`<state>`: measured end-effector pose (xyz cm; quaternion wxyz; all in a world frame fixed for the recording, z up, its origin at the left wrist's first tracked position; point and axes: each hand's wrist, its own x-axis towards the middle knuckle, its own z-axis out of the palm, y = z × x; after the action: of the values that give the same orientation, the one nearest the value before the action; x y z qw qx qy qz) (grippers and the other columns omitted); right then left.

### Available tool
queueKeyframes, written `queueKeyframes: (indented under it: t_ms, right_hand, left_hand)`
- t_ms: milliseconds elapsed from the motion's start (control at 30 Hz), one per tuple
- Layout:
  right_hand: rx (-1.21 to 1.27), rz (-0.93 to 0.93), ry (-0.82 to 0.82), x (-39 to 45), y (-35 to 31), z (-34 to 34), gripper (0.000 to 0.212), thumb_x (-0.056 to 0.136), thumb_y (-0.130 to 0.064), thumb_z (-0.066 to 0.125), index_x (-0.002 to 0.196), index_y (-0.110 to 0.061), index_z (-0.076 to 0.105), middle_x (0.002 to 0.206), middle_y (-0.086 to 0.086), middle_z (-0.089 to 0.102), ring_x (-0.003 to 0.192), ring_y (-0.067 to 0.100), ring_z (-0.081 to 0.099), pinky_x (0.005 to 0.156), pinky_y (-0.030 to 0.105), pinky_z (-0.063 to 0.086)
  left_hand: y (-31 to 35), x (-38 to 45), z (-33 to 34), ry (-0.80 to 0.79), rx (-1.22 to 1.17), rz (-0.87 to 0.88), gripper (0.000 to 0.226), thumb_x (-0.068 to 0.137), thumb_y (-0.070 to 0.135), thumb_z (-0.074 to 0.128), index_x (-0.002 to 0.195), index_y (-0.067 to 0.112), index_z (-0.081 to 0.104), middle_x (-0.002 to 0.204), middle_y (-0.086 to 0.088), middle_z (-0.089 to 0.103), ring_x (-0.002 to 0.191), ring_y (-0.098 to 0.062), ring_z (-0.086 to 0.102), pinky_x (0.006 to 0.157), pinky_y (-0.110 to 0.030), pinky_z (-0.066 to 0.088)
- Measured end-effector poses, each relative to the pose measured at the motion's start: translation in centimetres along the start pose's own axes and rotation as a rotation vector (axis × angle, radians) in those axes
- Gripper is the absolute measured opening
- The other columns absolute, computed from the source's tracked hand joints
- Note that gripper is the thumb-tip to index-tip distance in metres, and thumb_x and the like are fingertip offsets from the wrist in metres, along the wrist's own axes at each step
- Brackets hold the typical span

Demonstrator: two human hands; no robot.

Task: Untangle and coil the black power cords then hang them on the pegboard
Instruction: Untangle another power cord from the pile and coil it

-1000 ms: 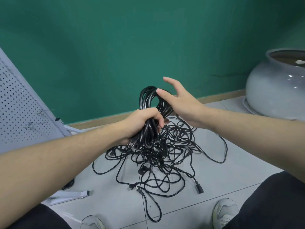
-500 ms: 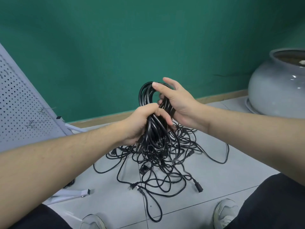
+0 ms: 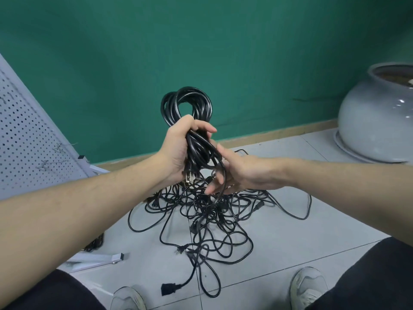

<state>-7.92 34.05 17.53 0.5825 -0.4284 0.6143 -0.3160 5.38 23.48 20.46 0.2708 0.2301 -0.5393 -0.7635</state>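
From the head view, the left hand is clenched tight around the black coil, its loops standing up above the fist against the green wall, a plug end poking out below the palm. The right hand has dropped from the top of the loops, where it sat half a second ago, and is now below and just beside the bundle. Its fingers are loosely spread, with one strand running across them and down into the tangled cords. It looks to be guiding that strand rather than clamping it.

That reads as one turn laid on and the next length being fetched, so coiling is well under way but far from done. The heap lies on the tiled floor, out from the wall's foot, ahead of the two shoes. The pegboard leans at the floor's left edge, well apart from the coil, with nothing seen hung on its visible part.

No brand, label or readable writing shows anywhere.
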Motion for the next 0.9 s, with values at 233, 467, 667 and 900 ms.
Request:
queueKeyframes:
  t_ms: [233, 467, 667, 900]
  right_hand:
    - [-0.174, -0.050, -0.020, 0.1, 0.6, -0.6, 0.033, 0.097, -0.040, 0.063, 0.071, -0.022, 0.054, 0.073, -0.001, 0.060, 0.077, 0.018, 0.061, 0.087, 0.038, 0.054]
    - [-0.353, -0.002, -0.078, 0.3, 1.4, -1.8, 0.019, 0.098, -0.016, 0.064, 0.087, -0.016, 0.048, 0.069, -0.002, 0.066, 0.074, 0.018, 0.064, 0.080, 0.033, 0.051]
    - [-0.681, -0.214, 0.248, -0.5, 0.5, -3.4, 0.009, 0.101, -0.030, 0.059, 0.101, -0.030, 0.068, 0.067, -0.007, 0.063, 0.058, 0.010, 0.052, 0.061, 0.024, 0.044]
    - [-0.582, -0.326, 0.607, -0.5, -0.6, -2.8, 0.050, 0.081, -0.061, 0.072, 0.064, -0.020, 0.049, 0.047, -0.004, 0.045, 0.043, 0.015, 0.050, 0.054, 0.029, 0.037]
  left_hand:
    - [1.7, 0.5, -0.6, 0.131, 0.045, 0.038, 0.039, 0.089, 0.020, 0.045, 0.066, 0.013, 0.076, 0.074, -0.004, 0.056, 0.057, -0.016, 0.047, 0.054, -0.024, 0.048]
    - [1.7, 1.2, -2.5, 0.337, 0.287, -0.010, 0.031, 0.089, 0.031, 0.052, 0.080, 0.020, 0.080, 0.059, -0.001, 0.051, 0.049, -0.021, 0.048, 0.054, -0.031, 0.051]
    - [1.1, 1.4, -4.3, 0.320, 0.543, -0.165, 0.030, 0.093, 0.033, 0.053, 0.093, 0.018, 0.079, 0.057, -0.001, 0.055, 0.046, -0.016, 0.053, 0.047, -0.024, 0.047]
    - [0.1, 0.6, -3.0, -0.004, 0.743, -0.361, 0.051, 0.086, 0.070, 0.062, 0.089, 0.024, 0.082, 0.074, -0.006, 0.067, 0.064, -0.020, 0.065, 0.065, -0.033, 0.058]
